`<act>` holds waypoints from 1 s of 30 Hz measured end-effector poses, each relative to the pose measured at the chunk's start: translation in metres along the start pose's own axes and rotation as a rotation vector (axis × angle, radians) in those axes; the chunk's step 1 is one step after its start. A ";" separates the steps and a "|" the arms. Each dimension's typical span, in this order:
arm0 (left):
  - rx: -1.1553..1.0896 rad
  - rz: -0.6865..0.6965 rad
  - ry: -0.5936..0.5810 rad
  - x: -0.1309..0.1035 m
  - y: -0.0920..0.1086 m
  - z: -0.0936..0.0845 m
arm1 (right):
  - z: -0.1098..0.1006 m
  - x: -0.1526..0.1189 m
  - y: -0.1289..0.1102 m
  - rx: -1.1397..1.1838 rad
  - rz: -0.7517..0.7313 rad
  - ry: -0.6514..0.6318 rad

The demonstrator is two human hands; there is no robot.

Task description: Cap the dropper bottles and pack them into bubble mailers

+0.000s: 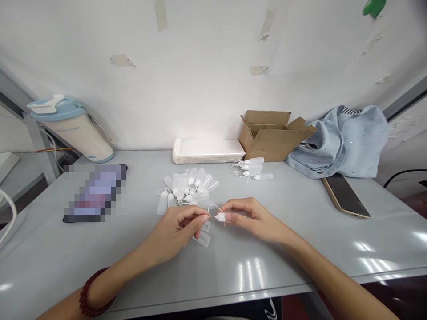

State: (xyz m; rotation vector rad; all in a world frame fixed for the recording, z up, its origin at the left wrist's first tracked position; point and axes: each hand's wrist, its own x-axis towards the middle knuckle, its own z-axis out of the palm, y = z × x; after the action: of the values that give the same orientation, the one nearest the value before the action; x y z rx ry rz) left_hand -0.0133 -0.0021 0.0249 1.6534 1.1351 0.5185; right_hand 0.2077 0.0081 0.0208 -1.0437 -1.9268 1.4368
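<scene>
Between thumb and fingers, my right hand grips a small translucent dropper bottle, its white tip pointing left. A thin white cord loops above that tip. My left hand is pinched right at the tip; whether it holds the cord end or a tiny part there is too small to tell. Behind my left hand lies a loose pile of similar dropper bottles, several with white cords. One more bottle shows below my left fingers. Farther back on the right, a small group of bottles lies side by side with their cords.
On the grey table, a stack of white padded envelopes and an open cardboard box stand by the wall. A blue cloth bag partly covers a phone. At left are a tumbler and a pixelated phone-like device.
</scene>
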 end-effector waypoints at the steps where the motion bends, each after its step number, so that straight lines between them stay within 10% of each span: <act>1: -0.019 -0.006 -0.008 0.000 0.000 0.000 | 0.000 0.000 0.000 0.007 0.001 -0.003; 30: -0.110 -0.010 -0.035 0.000 -0.002 -0.002 | 0.003 0.000 0.002 0.017 -0.025 0.007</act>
State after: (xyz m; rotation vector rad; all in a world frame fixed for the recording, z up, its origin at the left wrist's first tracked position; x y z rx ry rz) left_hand -0.0150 -0.0011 0.0240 1.5551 1.0704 0.5344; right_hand 0.2057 0.0062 0.0180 -1.0115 -1.9132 1.4315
